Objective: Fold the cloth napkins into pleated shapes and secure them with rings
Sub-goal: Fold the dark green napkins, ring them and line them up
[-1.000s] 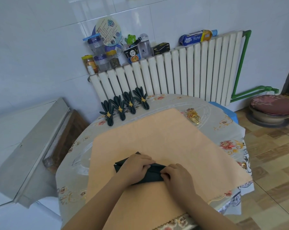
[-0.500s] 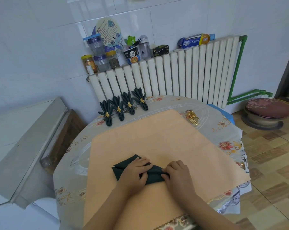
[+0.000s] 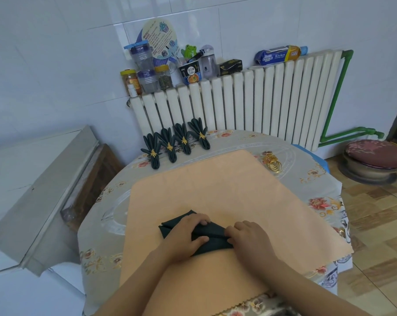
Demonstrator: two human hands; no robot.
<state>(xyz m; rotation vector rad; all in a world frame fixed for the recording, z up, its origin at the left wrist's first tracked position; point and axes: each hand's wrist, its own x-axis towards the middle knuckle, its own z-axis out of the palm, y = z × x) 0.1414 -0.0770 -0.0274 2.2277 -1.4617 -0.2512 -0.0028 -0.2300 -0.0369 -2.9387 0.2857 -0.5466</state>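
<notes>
Dark green napkin (image 3: 212, 236) lies on the peach cloth (image 3: 215, 190) near the table's front edge, partly folded, pleats gathered across its width. Left hand (image 3: 186, 236) covers the napkin's left half, fingers curled over the far fold and thumb pressed on the near side, pinching the layers. Right hand (image 3: 249, 238) grips the right end, fingertips tucked onto the fold line. Both hands hold cloth, set close together, likely so the pleats cannot spring open while the next one is formed. Four finished napkins (image 3: 174, 144) stand in a row along the table's far-left edge by the radiator (image 3: 238, 106), each cinched with a gold ring, probably parked clear of the working area. Spare gold rings (image 3: 272, 161) sit in a pile at the peach cloth's far-right corner, well apart from the hands, a reach away for when folding ends. Judgement: pleating stage of a fifth napkin; ring not yet fitted. Risk: the folds slip if either grip is eased.
</notes>
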